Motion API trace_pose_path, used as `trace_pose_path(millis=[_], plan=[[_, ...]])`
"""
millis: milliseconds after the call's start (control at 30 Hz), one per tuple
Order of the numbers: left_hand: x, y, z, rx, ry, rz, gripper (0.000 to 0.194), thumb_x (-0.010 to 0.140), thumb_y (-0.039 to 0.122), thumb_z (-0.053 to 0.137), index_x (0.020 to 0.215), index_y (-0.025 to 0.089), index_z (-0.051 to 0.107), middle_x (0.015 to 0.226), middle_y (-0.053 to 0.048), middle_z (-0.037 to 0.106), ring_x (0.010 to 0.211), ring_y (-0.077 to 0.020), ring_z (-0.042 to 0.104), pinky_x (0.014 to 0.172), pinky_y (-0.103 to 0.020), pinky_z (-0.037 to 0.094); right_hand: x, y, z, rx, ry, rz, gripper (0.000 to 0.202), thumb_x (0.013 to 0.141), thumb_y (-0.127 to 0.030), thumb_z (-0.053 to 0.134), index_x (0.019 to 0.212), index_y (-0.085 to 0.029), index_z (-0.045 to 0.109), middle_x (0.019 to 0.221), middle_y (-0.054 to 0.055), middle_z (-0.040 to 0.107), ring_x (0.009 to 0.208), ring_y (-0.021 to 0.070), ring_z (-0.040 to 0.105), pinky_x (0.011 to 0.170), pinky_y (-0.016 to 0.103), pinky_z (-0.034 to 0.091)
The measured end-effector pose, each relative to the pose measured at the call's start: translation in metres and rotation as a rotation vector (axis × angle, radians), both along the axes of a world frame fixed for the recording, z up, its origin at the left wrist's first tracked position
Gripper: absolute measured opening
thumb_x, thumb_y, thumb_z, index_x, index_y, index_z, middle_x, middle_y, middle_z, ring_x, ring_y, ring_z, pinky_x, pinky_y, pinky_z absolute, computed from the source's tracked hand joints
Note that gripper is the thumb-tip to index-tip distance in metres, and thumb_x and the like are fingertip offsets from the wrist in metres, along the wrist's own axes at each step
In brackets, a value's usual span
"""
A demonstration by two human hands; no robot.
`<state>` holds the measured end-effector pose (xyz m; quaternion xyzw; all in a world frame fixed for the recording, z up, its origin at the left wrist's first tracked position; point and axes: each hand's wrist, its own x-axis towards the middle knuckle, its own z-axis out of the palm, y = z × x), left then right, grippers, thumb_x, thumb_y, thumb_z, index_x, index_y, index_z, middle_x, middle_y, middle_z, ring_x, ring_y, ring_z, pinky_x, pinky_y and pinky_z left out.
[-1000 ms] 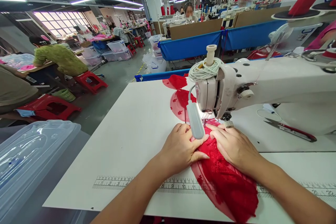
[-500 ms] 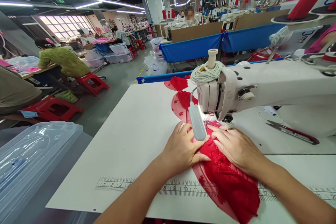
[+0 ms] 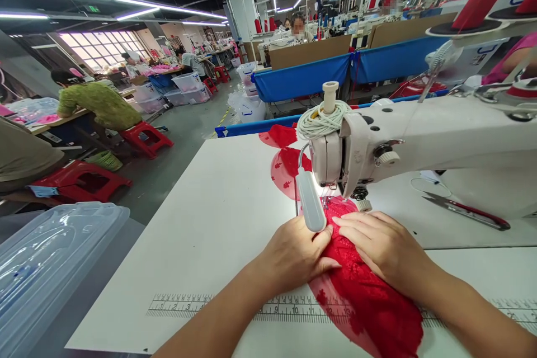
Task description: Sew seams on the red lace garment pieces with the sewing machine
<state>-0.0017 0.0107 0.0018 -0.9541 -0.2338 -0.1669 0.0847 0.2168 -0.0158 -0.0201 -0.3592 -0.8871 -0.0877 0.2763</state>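
Red lace fabric with a sheer edge runs under the needle area of a white sewing machine and hangs towards the table's front edge. My left hand is at the fabric's left edge, its fingers curled in and gripping it by the thumb and forefinger; a small lamp hides part of those fingers. Flat on top of the lace lies my right hand, fingers stretched towards the presser foot, its thumb not visible. Behind the lamp, more red pieces rest on the table.
Thread snips lie right of the needle, under the machine arm. A printed ruler crosses the white table near its front. A clear plastic bin stands at the left. Red stools and seated people are beyond.
My left hand has drawn back slightly towards me, its fingers changing from spread to curled. My right hand has shifted slightly nearer too. The view has tilted slightly.
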Motion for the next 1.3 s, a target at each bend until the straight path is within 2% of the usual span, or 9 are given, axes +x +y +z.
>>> trace_pose_path(millis=[167,600,900,1300], plan=[[-0.0016,-0.0036,-0.0011,-0.015,0.008,0.033,0.072,0.094,0.063,0.017,0.114,0.008,0.059,0.109,-0.017,0.064,0.074,-0.0218,0.059,0.063,-0.034,0.049,-0.0007,-0.002,-0.0008,0.01,-0.017,-0.036,0.035,0.091,-0.006,0.035,0.108,-0.012,0.065,0.109,0.009,0.067,0.105,0.021,0.059,0.082,0.033,0.045],[-0.0009,-0.0082,-0.0019,-0.007,0.029,0.065,0.081,0.089,0.068,0.011,0.117,0.009,0.059,0.107,-0.022,0.061,0.078,-0.0258,0.057,0.063,-0.037,0.047,-0.0054,-0.0036,0.0041,0.053,0.008,-0.119,0.037,0.082,0.001,0.037,0.093,-0.014,0.07,0.099,0.005,0.07,0.096,0.018,0.06,0.073,0.034,0.046],[-0.0019,-0.0075,-0.0029,-0.002,0.015,0.089,0.082,0.09,0.068,0.008,0.117,0.01,0.061,0.108,-0.02,0.062,0.079,-0.0262,0.057,0.065,-0.037,0.046,-0.0055,-0.0033,0.0042,0.051,-0.002,-0.114,0.037,0.081,-0.001,0.038,0.099,-0.012,0.068,0.102,0.006,0.069,0.097,0.02,0.057,0.076,0.034,0.045],[-0.0034,-0.0027,-0.002,0.019,0.037,0.112,0.079,0.091,0.067,0.009,0.121,0.014,0.058,0.117,-0.018,0.06,0.098,-0.029,0.055,0.088,-0.048,0.042,-0.008,0.0007,0.0042,0.034,-0.036,-0.146,0.033,0.082,-0.001,0.039,0.097,-0.014,0.066,0.097,0.006,0.069,0.084,0.0196,0.055,0.072,0.032,0.039]])
